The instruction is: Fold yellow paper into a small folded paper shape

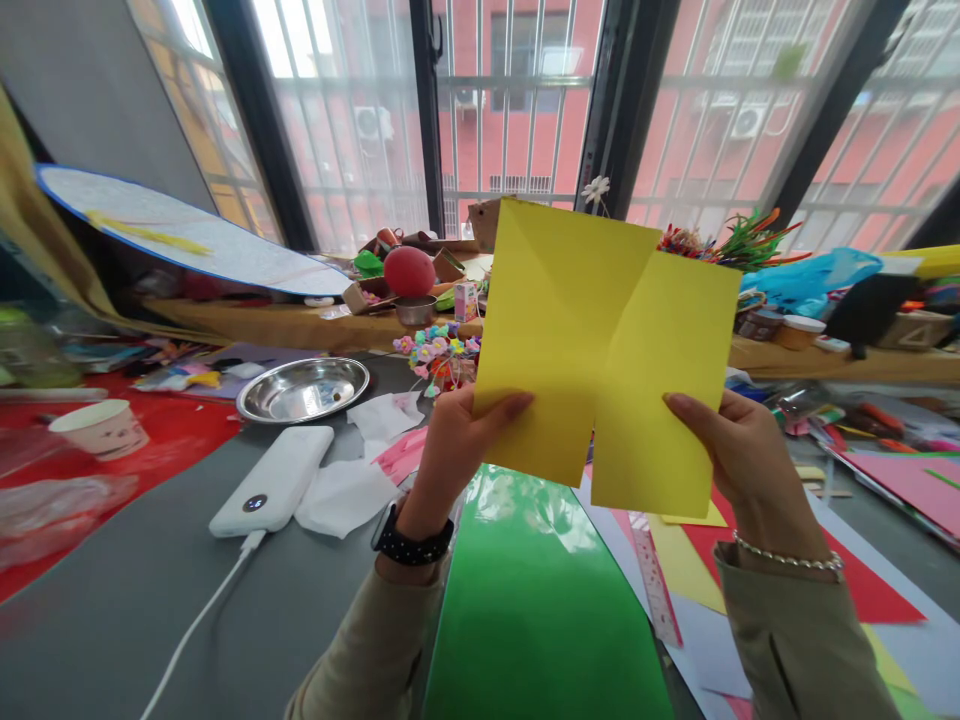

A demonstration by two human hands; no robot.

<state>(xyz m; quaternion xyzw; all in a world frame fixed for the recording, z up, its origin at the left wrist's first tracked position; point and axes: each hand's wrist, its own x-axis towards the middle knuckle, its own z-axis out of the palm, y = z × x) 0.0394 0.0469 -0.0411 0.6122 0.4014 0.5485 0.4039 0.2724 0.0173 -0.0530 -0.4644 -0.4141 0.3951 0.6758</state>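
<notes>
A sheet of yellow paper (555, 320) is held up in front of me, above a glossy green board (547, 610). Slits run in from its top and bottom edges, and the two halves are bent out of line with each other. My left hand (469, 430) pinches the lower left edge, thumb on the near face. At the right edge my right hand (739, 440) grips the same way, thumb in front. The fingers behind the paper are hidden.
On the left lie a white power bank (274, 480) with a cable, a metal plate (304, 388) and a paper cup (101, 430). To the right are a pink ruler (656, 580) and red paper (862, 575). A cluttered ledge (277, 325) runs below the windows.
</notes>
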